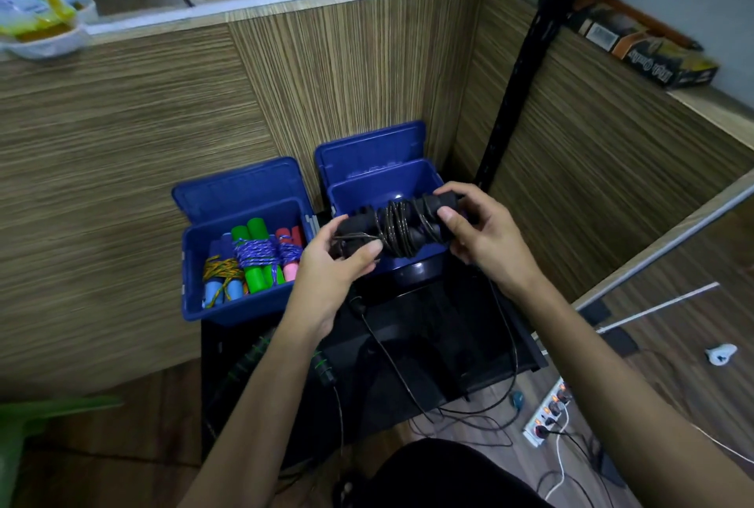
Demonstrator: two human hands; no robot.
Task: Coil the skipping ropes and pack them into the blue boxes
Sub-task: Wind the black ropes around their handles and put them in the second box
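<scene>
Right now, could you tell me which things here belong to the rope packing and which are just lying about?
Job: black rope bundle gripped by left hand and right hand; left blue box of coiled ropes; right blue box.
Lying about: power strip; cardboard carton.

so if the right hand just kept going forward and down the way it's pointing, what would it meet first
Most likely the open blue box on the right: the right hand grips one end of the coiled black rope just above its front rim. Past that stands the wooden wall. Depth is hard to judge from one view.
</scene>
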